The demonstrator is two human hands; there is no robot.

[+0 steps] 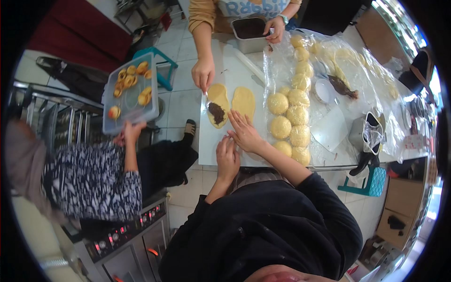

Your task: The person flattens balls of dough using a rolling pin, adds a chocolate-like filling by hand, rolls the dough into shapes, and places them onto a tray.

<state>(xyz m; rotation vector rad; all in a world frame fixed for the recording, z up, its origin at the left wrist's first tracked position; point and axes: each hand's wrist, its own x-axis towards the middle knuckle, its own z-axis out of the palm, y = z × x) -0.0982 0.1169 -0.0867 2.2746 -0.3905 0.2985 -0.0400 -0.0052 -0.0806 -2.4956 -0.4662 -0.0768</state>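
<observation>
My right hand [246,134] reaches onto the white board [209,150] with its fingers stretched out, at the lower ends of two flattened dough ovals. My left hand [227,157] is just below and left of it, fingers loosely bent on the board, seemingly holding nothing. The left dough oval [212,90] carries a heap of dark filling [217,113]; the right oval [244,98] is plain. Opposite me, a co-worker's hand [203,70] holds a spoon [206,97] over the filling; their other hand [276,29] grips a metal tub of dark paste [249,43].
Right of my hands, several dough balls [298,117] lie under plastic sheeting, near a round dish [323,90] and a bag-lined container [364,134]. At left, another person [94,176] holds a plastic box of pastries [129,101], above an appliance with lit controls [127,235]. Teal stools [361,188] stand around.
</observation>
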